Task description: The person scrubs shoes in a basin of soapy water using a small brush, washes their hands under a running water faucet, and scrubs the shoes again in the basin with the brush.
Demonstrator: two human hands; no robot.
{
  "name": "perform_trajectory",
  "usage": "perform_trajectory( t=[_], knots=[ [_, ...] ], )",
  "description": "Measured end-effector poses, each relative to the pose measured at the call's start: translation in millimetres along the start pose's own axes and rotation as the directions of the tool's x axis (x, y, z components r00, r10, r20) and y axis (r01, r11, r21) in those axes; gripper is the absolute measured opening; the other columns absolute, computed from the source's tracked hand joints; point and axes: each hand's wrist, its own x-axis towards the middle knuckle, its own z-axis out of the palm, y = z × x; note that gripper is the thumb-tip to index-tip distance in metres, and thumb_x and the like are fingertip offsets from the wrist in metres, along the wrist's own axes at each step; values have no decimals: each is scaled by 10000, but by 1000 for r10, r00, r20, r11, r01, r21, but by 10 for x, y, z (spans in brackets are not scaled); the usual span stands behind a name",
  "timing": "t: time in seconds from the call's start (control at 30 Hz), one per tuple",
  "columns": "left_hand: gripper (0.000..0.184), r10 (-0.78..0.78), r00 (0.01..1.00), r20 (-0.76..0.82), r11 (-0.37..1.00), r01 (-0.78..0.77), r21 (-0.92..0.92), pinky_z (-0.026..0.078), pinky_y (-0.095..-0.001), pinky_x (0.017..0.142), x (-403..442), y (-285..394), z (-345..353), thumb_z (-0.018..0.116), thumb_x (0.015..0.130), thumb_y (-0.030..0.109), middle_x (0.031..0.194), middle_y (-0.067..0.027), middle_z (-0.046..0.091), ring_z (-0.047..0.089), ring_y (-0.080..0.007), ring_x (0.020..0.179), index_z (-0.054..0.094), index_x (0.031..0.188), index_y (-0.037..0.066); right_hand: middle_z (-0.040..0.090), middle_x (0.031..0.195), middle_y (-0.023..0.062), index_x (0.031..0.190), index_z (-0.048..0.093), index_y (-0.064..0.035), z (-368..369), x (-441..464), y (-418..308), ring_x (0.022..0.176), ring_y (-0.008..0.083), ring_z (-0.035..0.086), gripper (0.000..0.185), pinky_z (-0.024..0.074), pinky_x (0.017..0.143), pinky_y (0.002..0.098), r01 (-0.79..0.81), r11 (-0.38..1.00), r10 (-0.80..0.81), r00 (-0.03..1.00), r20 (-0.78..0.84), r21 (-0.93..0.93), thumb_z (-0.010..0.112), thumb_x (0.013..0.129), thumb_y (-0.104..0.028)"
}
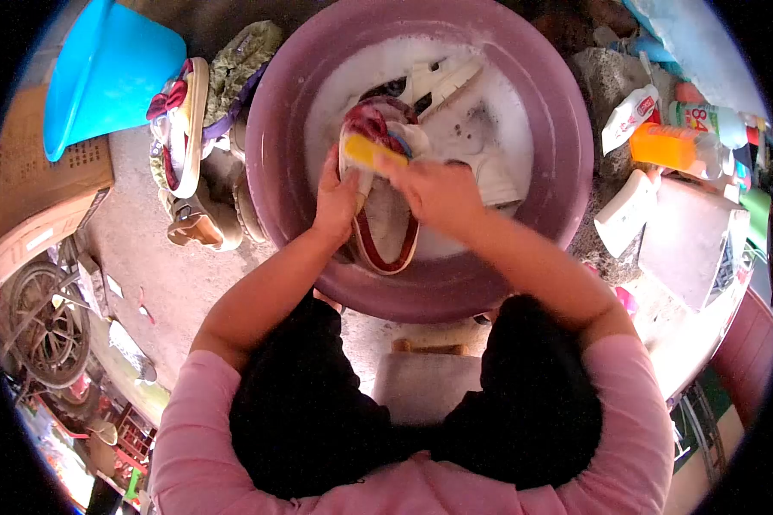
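The fingers of the right hand point(441, 190) are closed around one end of a yellow brush point(365, 152), whose underside is hidden. By the fingers of the left hand point(336, 204), the side of a maroon-lined shoe point(386, 219) is clamped; it is held between the two hands, toe pointed away from the body, with the brush laid over its upper. Just beyond the right fingers, a white strapped shoe point(445, 86) is seen in sudsy water point(343, 81), and another white shoe point(494, 177) is partly sunk beside them. The suds are enclosed by a purple basin point(272, 163). Well left of the left fingers, a bow-trimmed shoe point(195, 129) is set against a blue plastic tub point(112, 73). Far right of the right fingers, a bottle of orange liquid point(668, 148) is placed among other containers point(704, 120).
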Motion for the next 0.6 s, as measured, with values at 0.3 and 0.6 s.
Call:
perform_trajectory(
  t=[0.3,0.6],
  knots=[
    [412,-234,972,33,966,236,-101,449,-280,795,50,239,-3,458,881,107,1103,-76,526,529,-165,955,373,1281,61,583,689,115,1193,506,-287,-278,652,455,605,299,578,340,467,537,401,-296,955,292,951,-101,-28,466,858,-250],
    [599,-203,969,141,970,219,-108,403,-286,879,16,211,-17,506,823,19,1218,-97,454,473,-173,1053,240,1359,49,555,620,114,1217,485,-327,-14,399,190,543,275,552,393,458,524,403,-184,977,181,983,-40,-105,479,842,-209]
  ],
)
